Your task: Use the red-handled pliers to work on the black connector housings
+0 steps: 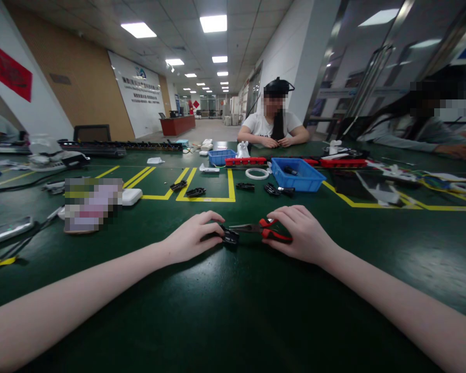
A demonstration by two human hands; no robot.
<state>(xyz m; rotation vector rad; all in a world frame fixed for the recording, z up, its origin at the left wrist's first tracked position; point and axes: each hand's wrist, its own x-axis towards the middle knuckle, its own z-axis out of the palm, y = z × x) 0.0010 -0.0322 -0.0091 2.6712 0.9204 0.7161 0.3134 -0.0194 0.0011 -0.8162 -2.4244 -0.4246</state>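
Observation:
My left hand (196, 231) is closed on a small black plastic part (230, 237), with thumb and fingertips at its left side. My right hand (301, 231) grips the red handles of a pair of needle-nose pliers (264, 228). The pliers' grey jaws point left, and their tip is at the upper edge of the black part; whether they clamp it I cannot tell. Beyond my hands, similar black parts lie on the green table (233, 311), among them one part (196, 192) inside yellow tape lines and another part (245, 186) to its right.
A blue bin (297, 176) holding a dark part stands behind my right hand, with a white ring (257, 173) beside it. To the left lie a white case (131, 197) and a phone (8, 231) with cables. Across the table sits a person (274, 127) wearing headgear.

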